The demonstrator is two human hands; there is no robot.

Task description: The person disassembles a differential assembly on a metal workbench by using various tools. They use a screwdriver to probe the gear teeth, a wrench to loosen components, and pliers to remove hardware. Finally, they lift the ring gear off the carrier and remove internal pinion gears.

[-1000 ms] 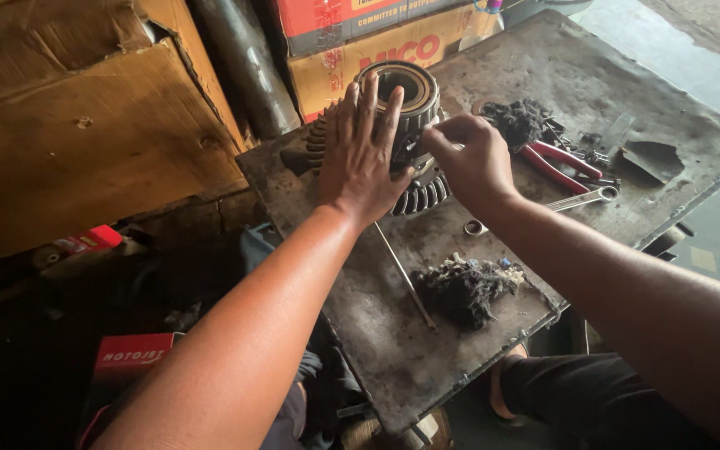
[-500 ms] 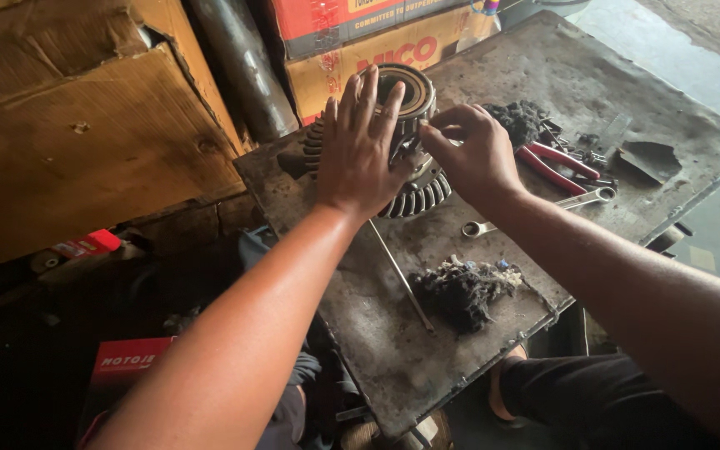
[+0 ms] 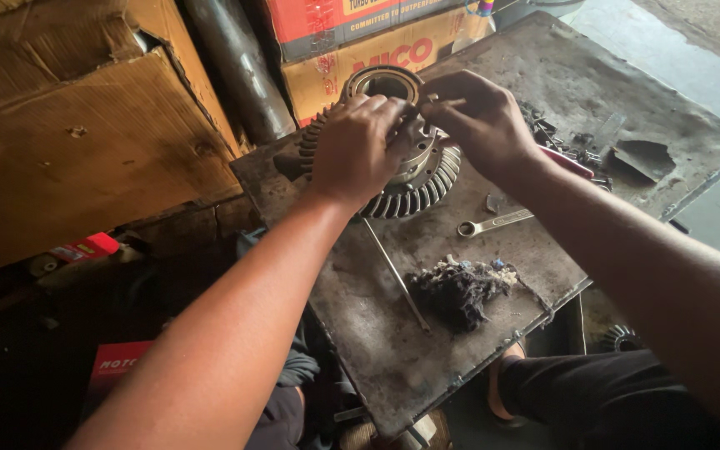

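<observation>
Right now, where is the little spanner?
In the head view, the spanner lies flat on the grimy metal table, just right of the ring gear and above the dirty rag wad.
</observation>
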